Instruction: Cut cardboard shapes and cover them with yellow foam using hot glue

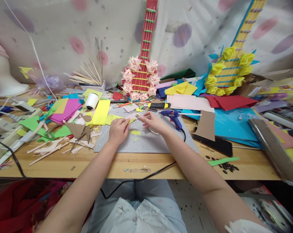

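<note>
My left hand [119, 130] rests over the grey cutting mat [146, 145], fingers closed together on a piece of yellow paper [132, 121] that juts out beside the thumb. My right hand [153, 122] is a little to the right, its fingers pinched around something slim and greyish whose kind is too small to tell. Partly under the right wrist lies a pale ring-shaped thing [153, 131]. Small yellow scraps [136, 132] lie on the mat between the hands. Just behind the right hand are a yellow-and-black utility knife [159, 105] and a blue hot glue gun [172, 118].
A red paper guitar [144, 42] with pink flowers and a yellow one [226, 71] lean at the back. Paper scraps [64, 132] crowd the left. A black phone [216, 144] lies right, under cardboard [205, 124]. The glue gun's cord [146, 177] hangs over the front edge.
</note>
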{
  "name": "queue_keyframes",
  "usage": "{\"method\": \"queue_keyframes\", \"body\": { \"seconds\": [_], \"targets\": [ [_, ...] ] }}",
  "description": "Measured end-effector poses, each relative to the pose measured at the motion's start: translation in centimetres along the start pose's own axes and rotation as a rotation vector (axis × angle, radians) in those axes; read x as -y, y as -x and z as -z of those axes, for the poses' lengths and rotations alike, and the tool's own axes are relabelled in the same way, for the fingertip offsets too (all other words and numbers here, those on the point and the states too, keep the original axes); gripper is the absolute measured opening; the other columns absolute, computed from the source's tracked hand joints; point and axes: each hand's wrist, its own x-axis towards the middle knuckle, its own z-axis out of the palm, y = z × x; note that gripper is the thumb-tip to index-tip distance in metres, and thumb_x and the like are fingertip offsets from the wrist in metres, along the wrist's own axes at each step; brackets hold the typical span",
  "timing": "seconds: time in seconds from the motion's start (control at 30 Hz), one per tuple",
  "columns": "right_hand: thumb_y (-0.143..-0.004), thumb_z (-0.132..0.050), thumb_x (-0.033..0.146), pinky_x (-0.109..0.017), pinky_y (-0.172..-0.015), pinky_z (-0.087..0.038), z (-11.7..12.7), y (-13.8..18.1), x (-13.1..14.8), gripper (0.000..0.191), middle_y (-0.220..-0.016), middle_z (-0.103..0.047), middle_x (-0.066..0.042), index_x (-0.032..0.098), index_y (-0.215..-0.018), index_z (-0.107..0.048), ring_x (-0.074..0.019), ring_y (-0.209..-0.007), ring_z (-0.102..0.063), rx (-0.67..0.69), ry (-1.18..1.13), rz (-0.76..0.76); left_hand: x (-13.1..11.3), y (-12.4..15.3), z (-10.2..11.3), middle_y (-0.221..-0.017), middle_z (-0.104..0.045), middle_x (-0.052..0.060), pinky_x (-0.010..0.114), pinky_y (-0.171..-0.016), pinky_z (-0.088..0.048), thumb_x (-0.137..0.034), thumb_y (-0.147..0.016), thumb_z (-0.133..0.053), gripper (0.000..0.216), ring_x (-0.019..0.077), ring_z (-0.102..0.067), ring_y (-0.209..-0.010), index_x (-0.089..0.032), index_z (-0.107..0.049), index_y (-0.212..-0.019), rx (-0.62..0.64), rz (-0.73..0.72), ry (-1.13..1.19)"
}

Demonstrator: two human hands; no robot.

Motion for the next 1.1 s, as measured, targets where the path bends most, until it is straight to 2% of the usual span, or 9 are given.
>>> {"method": "queue_keyframes", "body": {
  "seconds": [0.1,0.23,0.4,0.67,0.77,0.9,1.0,1.1],
  "targets": [
    [-0.068,-0.067,0.042,-0.024,-0.051,-0.048,-2.8,-1.5,0.1,0.042,-0.072,-0.056,0.000,0.019,-0.092,-0.040,-0.0112,-0.059,-0.057,-0.006,-0.034,-0.004,-0.1,0.0,0.1,-0.088,-0.063,0.009,0.036,-0.076,-0.038,-0.028,-0.086,-0.044,0.030,0.0224,-0.053,-0.085,-0.017,-0.064,-0.106,0.001,-0.013,-0.017],
    [-0.059,-0.075,0.027,-0.021,-0.048,-0.046,-4.5,-2.6,-0.3,0.048,-0.063,-0.052,0.007,0.020,-0.089,-0.038,-0.0083,-0.051,-0.054,-0.006,-0.077,0.011,0.1,0.1,0.0,-0.089,-0.063,0.009,0.036,-0.076,-0.038,-0.029,-0.087,-0.043,0.031,0.0222,-0.052,-0.085,-0.017,-0.064,-0.106,-0.034,0.012,-0.015],
    [-0.068,-0.065,0.014,-0.021,-0.052,-0.048,-4.3,-2.9,-1.1,0.032,-0.055,-0.051,0.010,0.020,-0.084,-0.038,-0.0063,-0.048,-0.054,-0.005,-0.287,0.024,0.2,0.1,-0.1,-0.090,-0.063,0.009,0.035,-0.077,-0.039,-0.029,-0.086,-0.045,0.030,0.0218,-0.053,-0.086,-0.017,-0.064,-0.106,-0.039,0.022,-0.013],
    [-0.072,-0.061,0.014,-0.023,-0.058,-0.050,-3.3,-2.9,-2.2,0.023,-0.059,-0.058,0.006,0.019,-0.084,-0.041,-0.0074,-0.053,-0.059,0.121,-0.541,0.026,0.0,0.0,-0.1,-0.090,-0.064,0.009,0.035,-0.077,-0.039,-0.027,-0.085,-0.046,0.029,0.0217,-0.053,-0.085,-0.018,-0.065,-0.105,-0.029,0.006,-0.014],
    [-0.076,-0.057,0.014,-0.023,-0.058,-0.051,-3.0,-2.9,-2.2,0.018,-0.060,-0.060,0.005,0.019,-0.084,-0.042,-0.0074,-0.053,-0.060,0.121,-0.527,0.014,0.0,0.1,-0.1,-0.090,-0.064,0.009,0.035,-0.077,-0.039,-0.027,-0.085,-0.046,0.029,0.0216,-0.053,-0.086,-0.018,-0.065,-0.105,-0.028,0.015,-0.002],
    [-0.081,-0.053,0.022,-0.023,-0.055,-0.050,-3.0,-3.0,-2.1,0.013,-0.060,-0.059,0.006,0.020,-0.083,-0.041,-0.0073,-0.052,-0.059,0.032,-0.454,0.016,0.1,0.1,-0.1,-0.091,-0.063,0.009,0.036,-0.078,-0.039,-0.027,-0.086,-0.044,0.030,0.0215,-0.053,-0.088,-0.018,-0.064,-0.106,-0.025,0.033,0.016],
    [-0.076,-0.059,0.026,-0.022,-0.053,-0.049,-3.6,-3.0,-2.0,0.019,-0.059,-0.056,0.008,0.020,-0.084,-0.042,-0.0070,-0.051,-0.058,0.005,-0.381,0.084,0.0,0.1,-0.1,-0.091,-0.064,0.009,0.036,-0.078,-0.039,-0.028,-0.086,-0.045,0.030,0.0218,-0.053,-0.087,-0.018,-0.064,-0.106,-0.006,0.032,0.013],
    [-0.070,-0.064,0.022,-0.020,-0.050,-0.048,-4.1,-3.0,-1.9,0.026,-0.055,-0.053,0.011,0.020,-0.082,-0.041,-0.0060,-0.047,-0.055,-0.013,-0.371,0.117,-0.1,0.0,0.0,-0.091,-0.064,0.009,0.036,-0.077,-0.039,-0.028,-0.085,-0.045,0.030,0.0221,-0.053,-0.087,-0.018,-0.065,-0.105,0.007,0.034,0.010]
  ]
}}
